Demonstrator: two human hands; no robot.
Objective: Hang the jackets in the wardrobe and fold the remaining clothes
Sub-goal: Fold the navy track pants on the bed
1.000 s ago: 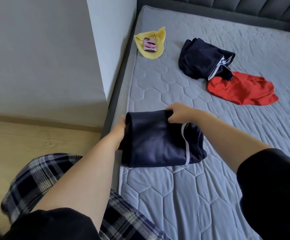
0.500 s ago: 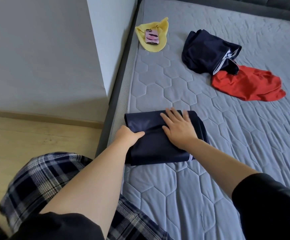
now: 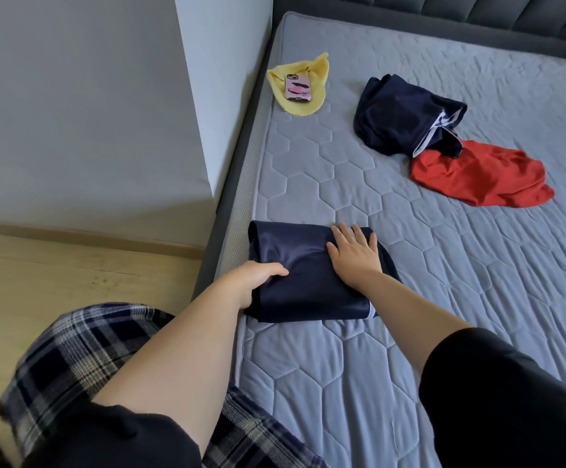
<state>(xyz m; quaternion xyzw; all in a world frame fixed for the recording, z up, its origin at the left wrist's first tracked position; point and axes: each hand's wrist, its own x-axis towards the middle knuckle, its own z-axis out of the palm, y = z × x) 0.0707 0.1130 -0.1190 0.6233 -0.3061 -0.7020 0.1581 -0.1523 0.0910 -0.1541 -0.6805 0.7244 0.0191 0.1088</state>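
Observation:
A folded navy garment point(image 3: 303, 285) with a thin white trim lies on the grey quilted mattress point(image 3: 443, 298) near its left edge. My left hand point(image 3: 256, 282) holds the garment's left edge, thumb on top and fingers tucked under it. My right hand point(image 3: 354, 253) lies flat on the garment's right part, fingers straight and spread. Farther back a second navy garment point(image 3: 403, 118) lies crumpled, partly over a red garment point(image 3: 480, 173).
A yellow cloth point(image 3: 312, 103) with a pink-cased phone point(image 3: 296, 87) on it lies at the mattress's far left corner. A white wall or cabinet point(image 3: 106, 113) stands left of the bed, wooden floor point(image 3: 55, 271) below it. A dark padded headboard point(image 3: 443, 15) runs along the back.
The navy garment was held up between both hands; it now lies folded on the mattress. My right hand has let go of it and flattened on top, sliding slightly right.

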